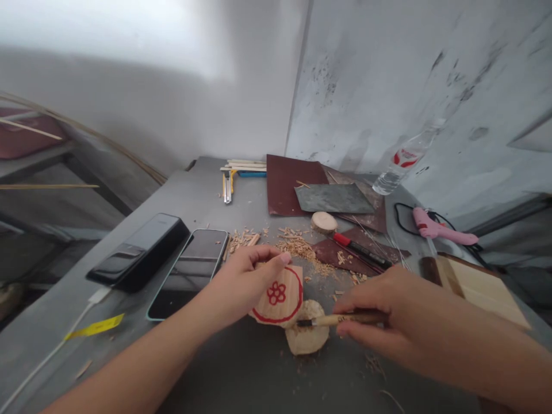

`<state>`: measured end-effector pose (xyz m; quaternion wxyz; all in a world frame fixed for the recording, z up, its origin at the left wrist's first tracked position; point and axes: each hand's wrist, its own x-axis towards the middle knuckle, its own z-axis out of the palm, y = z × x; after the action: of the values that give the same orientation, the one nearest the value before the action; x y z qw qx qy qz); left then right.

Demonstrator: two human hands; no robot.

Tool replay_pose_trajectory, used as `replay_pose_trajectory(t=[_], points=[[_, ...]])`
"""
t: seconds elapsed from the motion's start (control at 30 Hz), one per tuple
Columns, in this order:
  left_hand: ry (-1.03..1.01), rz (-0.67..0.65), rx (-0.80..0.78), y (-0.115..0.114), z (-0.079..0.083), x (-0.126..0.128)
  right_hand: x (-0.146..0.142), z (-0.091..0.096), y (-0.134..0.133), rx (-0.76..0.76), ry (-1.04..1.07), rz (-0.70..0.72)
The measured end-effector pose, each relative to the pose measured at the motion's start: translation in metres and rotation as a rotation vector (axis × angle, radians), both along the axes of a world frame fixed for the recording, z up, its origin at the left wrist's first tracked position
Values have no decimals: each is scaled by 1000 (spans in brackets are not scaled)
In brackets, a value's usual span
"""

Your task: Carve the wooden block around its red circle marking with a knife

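Note:
My left hand (245, 282) grips a small flat piece of wood (291, 287), its thumb on the top face. A red flower inside a red ring is drawn on the wood. In my right hand (388, 310) is a carving chisel (330, 319) with a pale wooden handle and a dark metal end. Its tip points left at the lower edge of the drawn piece; whether it touches, I cannot tell. Beneath them a round wood slice (308, 340) lies on the grey table (241, 374). Wood shavings (297, 247) are scattered just beyond the piece.
Left of my hand lie a phone (190, 273) and a black device (140, 253) with a white cable. Sandpaper sheets (288, 187), a red-capped marker (360, 250) and a small wood disc (323, 222) are behind. A water bottle (405, 161) and pink glue gun (444, 230) stand right.

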<state>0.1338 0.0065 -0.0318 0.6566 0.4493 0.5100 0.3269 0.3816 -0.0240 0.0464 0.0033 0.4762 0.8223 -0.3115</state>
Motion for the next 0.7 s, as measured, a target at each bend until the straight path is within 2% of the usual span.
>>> replay_pose_trajectory(t=[0.2,0.37,0.57,0.7], points=[[-114,98,-110,-1,-1,5,0,-4,-5,29,12,2],[-229,196,-232,-2,4,8,-5,-3,0,-11,74,87],[-239,199,-245,-2,3,10,-8,-6,5,-11,88,131],[-289,188,-272,-2,5,10,-9,-2,3,-23,115,77]])
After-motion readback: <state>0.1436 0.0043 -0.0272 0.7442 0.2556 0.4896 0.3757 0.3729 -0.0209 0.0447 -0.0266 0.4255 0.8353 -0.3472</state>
